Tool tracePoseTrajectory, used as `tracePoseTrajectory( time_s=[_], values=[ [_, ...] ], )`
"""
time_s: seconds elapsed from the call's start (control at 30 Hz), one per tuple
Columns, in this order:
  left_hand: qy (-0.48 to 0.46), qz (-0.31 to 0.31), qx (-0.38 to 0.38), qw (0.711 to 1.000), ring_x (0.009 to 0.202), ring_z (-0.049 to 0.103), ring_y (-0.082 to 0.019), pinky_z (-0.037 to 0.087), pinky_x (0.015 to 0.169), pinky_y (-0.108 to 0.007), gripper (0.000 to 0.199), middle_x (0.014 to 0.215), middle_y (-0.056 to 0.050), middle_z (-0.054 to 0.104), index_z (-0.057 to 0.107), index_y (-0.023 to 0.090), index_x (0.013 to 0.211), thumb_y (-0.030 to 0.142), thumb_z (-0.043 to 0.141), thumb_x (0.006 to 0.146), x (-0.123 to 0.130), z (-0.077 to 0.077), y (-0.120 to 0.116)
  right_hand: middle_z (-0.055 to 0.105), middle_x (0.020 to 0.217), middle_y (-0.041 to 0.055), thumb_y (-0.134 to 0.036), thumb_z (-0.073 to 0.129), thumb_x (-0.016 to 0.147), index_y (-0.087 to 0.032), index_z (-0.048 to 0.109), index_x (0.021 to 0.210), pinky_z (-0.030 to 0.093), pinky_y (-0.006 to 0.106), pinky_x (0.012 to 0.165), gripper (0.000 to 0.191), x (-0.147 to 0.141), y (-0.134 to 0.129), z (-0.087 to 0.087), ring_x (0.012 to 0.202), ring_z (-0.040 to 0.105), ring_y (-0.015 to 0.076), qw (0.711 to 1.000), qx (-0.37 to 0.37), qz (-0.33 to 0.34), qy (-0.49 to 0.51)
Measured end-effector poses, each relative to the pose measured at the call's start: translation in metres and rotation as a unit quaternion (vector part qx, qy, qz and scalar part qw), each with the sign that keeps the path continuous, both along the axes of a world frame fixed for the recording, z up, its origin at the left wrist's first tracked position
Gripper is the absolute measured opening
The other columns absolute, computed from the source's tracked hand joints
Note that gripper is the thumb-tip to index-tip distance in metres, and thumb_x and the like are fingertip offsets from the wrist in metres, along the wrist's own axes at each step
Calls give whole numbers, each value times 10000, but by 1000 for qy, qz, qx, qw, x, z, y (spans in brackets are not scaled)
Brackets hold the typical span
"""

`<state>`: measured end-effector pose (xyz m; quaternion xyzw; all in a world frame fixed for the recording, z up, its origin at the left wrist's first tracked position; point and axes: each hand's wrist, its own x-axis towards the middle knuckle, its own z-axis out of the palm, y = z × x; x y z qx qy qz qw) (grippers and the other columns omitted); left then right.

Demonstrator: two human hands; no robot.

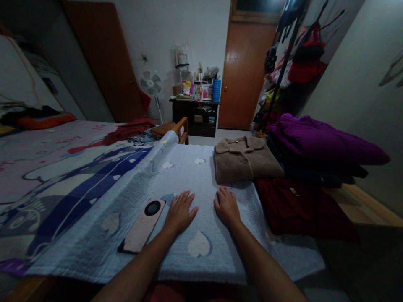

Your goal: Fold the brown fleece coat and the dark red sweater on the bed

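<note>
My left hand (pixel 181 211) lies palm down on a pale blue cloth (pixel 189 176) with white hearts, its fingers a little spread and nothing in it. Just left of that wrist rests a pink phone (pixel 143 228), back side up, with a round black camera ring. My right hand (pixel 227 204) rests on the same cloth, fingers loosely bent forward and slightly apart, with no object visible under it. Beyond it sits a folded brown garment (pixel 245 161) with a collar. A folded dark red garment (pixel 302 207) lies to its right.
A stack topped by purple clothing (pixel 324 138) rises at the right, on a wooden surface (pixel 368 205). At left is a bed with a patterned blanket (pixel 82 197) and a crumpled red garment (pixel 129 130). A white fan (pixel 151 84) and black cabinet (pixel 178 115) stand behind.
</note>
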<state>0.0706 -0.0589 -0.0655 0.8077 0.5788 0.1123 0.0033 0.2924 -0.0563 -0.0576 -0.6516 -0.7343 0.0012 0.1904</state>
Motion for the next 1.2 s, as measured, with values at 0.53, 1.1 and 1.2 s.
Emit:
tracePoseTrajectory(
  time_s=[0.53, 1.1, 1.2],
  values=[
    [0, 0, -5, 1000, 1431, 293, -263, 196, 1174, -481, 557, 1538, -85, 375, 440, 220, 1430, 467, 423, 931, -1, -1, 2, 557, 1355, 119, -248, 471, 892, -164, 608, 1159, 281, 365, 1090, 312, 2, -1, 2, 1271, 449, 241, 1000, 1, 2, 30],
    [1, 2, -12, 1000, 1435, 288, -252, 185, 1178, -474, 561, 1548, -90, 356, 437, 212, 1433, 469, 423, 935, -1, -1, 2, 632, 1249, 114, -185, 526, 828, -162, 649, 1061, 361, 354, 1050, 265, 10, 6, 7, 1196, 541, 223, 987, -42, 8, 158],
    [-1, -4, -16, 1000, 1433, 293, -259, 194, 1173, -482, 563, 1541, -94, 367, 441, 210, 1433, 469, 426, 933, -2, -2, 3, 666, 1177, 107, -211, 520, 827, -158, 645, 1058, 432, 334, 980, 268, 28, -2, 31, 1107, 601, 208, 968, -27, 38, 248]
  ],
)
